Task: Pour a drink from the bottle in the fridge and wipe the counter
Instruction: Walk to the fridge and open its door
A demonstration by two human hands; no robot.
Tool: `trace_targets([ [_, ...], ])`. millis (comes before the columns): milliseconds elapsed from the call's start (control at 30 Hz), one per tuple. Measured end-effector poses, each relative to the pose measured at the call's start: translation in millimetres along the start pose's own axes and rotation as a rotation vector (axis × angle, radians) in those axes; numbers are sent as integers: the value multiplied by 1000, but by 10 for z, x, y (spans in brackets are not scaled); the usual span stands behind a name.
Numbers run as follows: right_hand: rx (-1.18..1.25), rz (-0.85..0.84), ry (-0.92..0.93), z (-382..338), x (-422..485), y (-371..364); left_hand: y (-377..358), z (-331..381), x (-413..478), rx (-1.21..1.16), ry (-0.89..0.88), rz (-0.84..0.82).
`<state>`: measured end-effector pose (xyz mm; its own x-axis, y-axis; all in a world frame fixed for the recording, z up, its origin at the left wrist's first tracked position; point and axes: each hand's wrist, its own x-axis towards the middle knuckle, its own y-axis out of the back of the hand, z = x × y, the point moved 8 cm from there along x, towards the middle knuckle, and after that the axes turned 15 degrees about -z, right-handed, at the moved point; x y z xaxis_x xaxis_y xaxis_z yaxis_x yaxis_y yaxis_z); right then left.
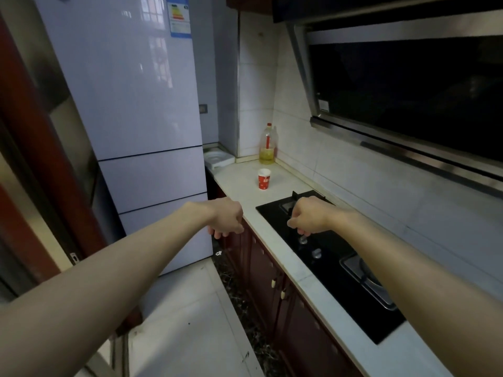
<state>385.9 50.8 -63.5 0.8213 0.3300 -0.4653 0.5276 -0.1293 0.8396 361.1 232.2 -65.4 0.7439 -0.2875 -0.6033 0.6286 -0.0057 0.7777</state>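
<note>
A tall pale fridge (130, 110) stands at the left with all its doors closed. A red and white paper cup (264, 179) sits upright on the white counter (239, 178) near the fridge. My left hand (227, 219) hangs in the air by the counter's front edge, fingers loosely curled down, holding nothing. My right hand (306, 217) hovers over the black hob (326, 254), fingers loosely curled, also holding nothing. No bottle from the fridge and no cloth are in sight.
A large oil bottle (268, 144) with a red cap stands in the counter's back corner. A white tray-like object (219, 158) lies beside the fridge. A range hood (408, 85) overhangs the hob. Dark red cabinets (272, 284) run below; tiled floor lies between them and the fridge.
</note>
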Motion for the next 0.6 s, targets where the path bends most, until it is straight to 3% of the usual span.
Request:
trace_targets([
  [333,-53,-38,119,-196,1094,450,540,-612,535,-52,118,21],
  [600,-130,-16,260,-521,1920,1019,1088,-1047,845,-100,229,134],
])
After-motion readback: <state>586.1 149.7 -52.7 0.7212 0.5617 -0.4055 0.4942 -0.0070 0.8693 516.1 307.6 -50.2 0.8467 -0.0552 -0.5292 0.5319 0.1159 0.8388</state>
